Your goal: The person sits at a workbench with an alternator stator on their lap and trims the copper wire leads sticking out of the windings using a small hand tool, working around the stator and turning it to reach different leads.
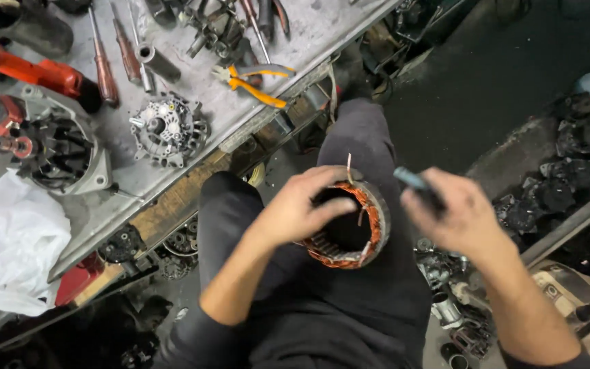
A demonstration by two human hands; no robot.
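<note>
A ring-shaped stator (370,225) wound with copper wire rests on my lap, over dark trousers. My left hand (295,208) grips its near rim, thumb reaching into the hollow centre. Thin wire leads stick up from the ring's top edge. To the right of the ring, my right hand (459,215) is blurred and closed around a slim dark tool (414,181) with a bluish tip that points toward the ring.
A metal workbench (227,109) lies to the upper left with an alternator housing (56,147), a finned rotor part (169,130), orange-handled pliers (257,85), screwdrivers (104,65), a red power tool (29,68) and a white plastic bag (11,242). Engine parts crowd the floor at right.
</note>
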